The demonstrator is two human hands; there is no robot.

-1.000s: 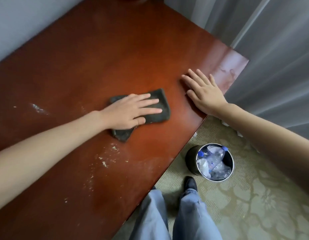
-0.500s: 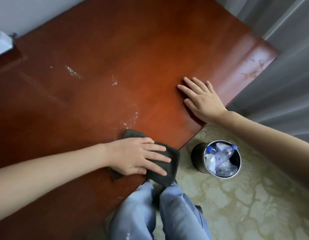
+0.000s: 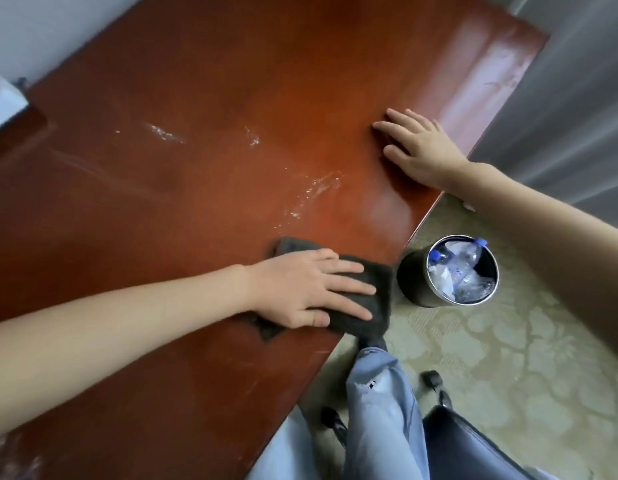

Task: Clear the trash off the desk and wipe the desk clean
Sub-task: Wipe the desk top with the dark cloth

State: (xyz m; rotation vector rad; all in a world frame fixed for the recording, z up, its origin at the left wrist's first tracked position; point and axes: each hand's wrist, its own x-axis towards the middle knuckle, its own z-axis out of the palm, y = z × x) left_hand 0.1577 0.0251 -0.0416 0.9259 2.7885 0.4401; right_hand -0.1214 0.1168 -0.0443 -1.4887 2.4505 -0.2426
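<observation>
My left hand [image 3: 311,289] lies flat, fingers spread, pressing a dark grey cloth [image 3: 377,308] onto the red-brown wooden desk [image 3: 231,81] at its near edge; part of the cloth hangs over the edge. My right hand [image 3: 420,147] rests flat and empty on the desk near its right end. White crumbs and smears [image 3: 314,188] streak the desk above the cloth, with more smears [image 3: 164,133] further left. A round metal trash bin [image 3: 418,292] holding plastic bottles stands on the floor just right of the cloth.
Grey curtains [image 3: 570,109] hang right of the desk. A white object [image 3: 4,102] sits at the desk's far left by the wall. My jeans-clad legs [image 3: 380,417] and a dark chair [image 3: 467,448] are below the desk edge on patterned carpet.
My left hand has dragged the cloth from the desk's middle down to the near edge, where it now overhangs. The right hand has stayed planted. The view has shifted left.
</observation>
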